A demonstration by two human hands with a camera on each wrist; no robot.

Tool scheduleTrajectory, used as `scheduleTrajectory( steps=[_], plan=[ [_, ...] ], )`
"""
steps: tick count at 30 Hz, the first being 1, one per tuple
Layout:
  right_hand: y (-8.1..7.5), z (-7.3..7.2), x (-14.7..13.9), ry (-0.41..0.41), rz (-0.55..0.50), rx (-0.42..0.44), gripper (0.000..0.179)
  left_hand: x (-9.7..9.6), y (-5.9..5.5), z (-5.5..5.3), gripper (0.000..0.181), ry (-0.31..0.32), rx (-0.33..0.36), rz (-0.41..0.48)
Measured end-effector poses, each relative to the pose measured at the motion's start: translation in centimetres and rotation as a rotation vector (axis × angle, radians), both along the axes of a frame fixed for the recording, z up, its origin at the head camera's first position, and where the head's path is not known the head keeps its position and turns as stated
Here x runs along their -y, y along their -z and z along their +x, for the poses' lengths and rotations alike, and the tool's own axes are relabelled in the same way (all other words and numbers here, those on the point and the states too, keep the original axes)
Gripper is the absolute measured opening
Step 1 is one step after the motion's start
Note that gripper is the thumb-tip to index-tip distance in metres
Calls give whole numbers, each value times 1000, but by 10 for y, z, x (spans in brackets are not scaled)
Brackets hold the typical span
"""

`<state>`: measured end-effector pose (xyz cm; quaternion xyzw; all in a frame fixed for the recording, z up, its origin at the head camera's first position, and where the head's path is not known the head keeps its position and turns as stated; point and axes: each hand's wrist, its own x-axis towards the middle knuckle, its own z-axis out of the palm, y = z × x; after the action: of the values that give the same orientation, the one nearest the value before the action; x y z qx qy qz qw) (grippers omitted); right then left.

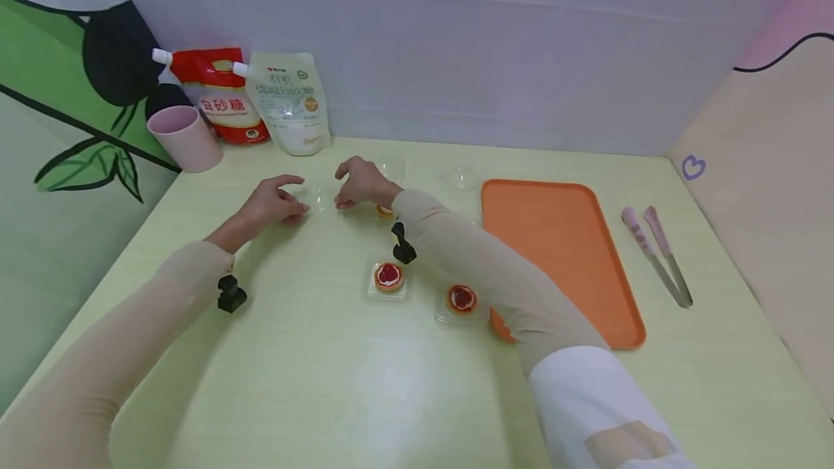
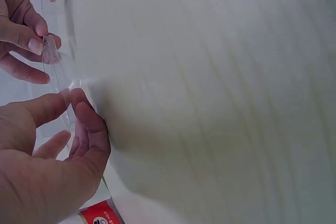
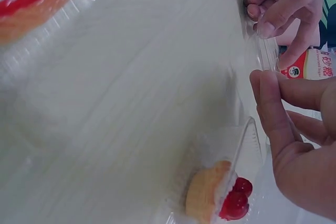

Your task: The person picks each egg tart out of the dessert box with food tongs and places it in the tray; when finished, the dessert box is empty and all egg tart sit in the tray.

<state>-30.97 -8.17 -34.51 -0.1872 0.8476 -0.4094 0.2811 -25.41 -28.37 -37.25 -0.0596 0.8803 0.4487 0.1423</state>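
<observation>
Between my two hands is a small clear plastic box [image 1: 319, 199], thin and hard to make out. My left hand [image 1: 274, 203] pinches its left edge, thumb against fingertips. From the other side my right hand [image 1: 365, 185] pinches the opposite edge, as the left wrist view also shows. Just by the right wrist, partly covered by it, a fruit tart [image 3: 207, 192] sits in a clear box whose lid [image 3: 251, 140] stands raised. Closer to me, two more red-topped tarts [image 1: 389, 276] rest in clear boxes, one beside the right forearm [image 1: 482, 259].
An orange tray [image 1: 547, 237] lies right of centre, partly under the right forearm. Tongs [image 1: 664, 266] with pink handles lie farther right. A pink cup [image 1: 184, 139], a red sugar bag [image 1: 224, 103] and a pale pouch [image 1: 289, 103] stand at the back left.
</observation>
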Motion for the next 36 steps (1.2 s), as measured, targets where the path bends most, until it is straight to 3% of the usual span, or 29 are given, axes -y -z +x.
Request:
scheduleTrajectory(
  steps=[8, 17, 27, 30, 36],
  plan=[
    [2, -1, 0, 16, -13, 31, 58, -1, 2, 2, 68, -8, -6, 8],
    [-13, 0, -18, 16, -24, 49, 62, 0, 4, 3, 70, 8, -5, -17],
    [-28, 7, -57, 14, -174, -12, 54, 7, -3, 2, 82, -14, 16, -97],
    [-34, 11, -74, 29, -215, -36, 50, 11, -7, 5, 86, -40, -35, -168],
    [-40, 19, -107, 57, -267, -113, 49, 3, -18, 13, 81, -82, -221, -301]
  ],
)
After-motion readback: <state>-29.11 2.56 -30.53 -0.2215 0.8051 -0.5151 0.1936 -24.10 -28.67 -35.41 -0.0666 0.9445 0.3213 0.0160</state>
